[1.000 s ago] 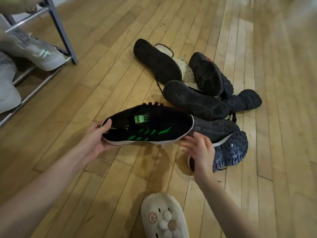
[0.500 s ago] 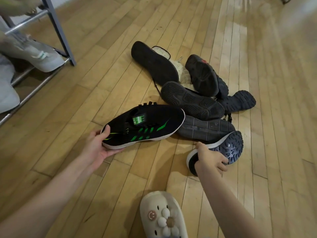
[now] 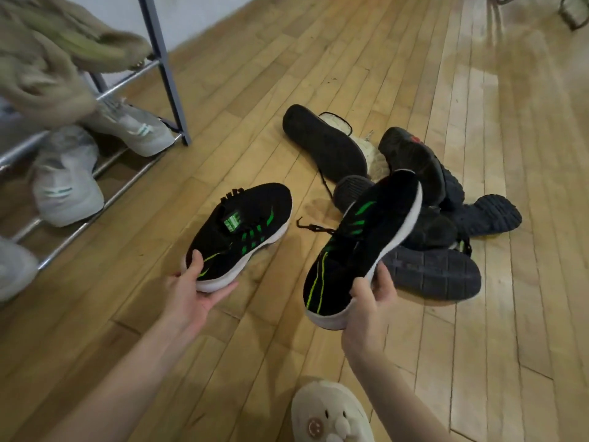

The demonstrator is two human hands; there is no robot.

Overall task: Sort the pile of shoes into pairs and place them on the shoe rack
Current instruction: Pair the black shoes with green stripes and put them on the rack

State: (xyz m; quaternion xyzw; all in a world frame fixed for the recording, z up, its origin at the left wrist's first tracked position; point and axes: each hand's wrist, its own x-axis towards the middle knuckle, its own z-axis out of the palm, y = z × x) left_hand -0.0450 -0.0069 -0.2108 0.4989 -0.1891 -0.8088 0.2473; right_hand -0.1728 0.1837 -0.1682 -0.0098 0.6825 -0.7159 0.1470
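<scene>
My left hand (image 3: 191, 291) grips the heel of a black sneaker with green stripes (image 3: 242, 231), held just above the floor. My right hand (image 3: 366, 309) grips the heel of its matching black and green sneaker (image 3: 366, 240), raised and tilted on its side over the pile. The pile of dark shoes (image 3: 427, 199) lies on the wooden floor to the right, most of them sole up. The metal shoe rack (image 3: 165, 74) stands at the left, with pale grey sneakers (image 3: 67, 183) on its bottom rails and olive shoes (image 3: 57, 55) above.
A cream slipper with a smiley face (image 3: 331, 416) is at the bottom edge between my arms. Bare wooden floor lies between the rack and the pile. A whitish shoe (image 3: 373, 154) is half buried among the dark ones.
My right hand took hold of the second black and green sneaker and lifted it out of the pile. My left hand swung its sneaker left, toe pointing away. The view turned toward the rack.
</scene>
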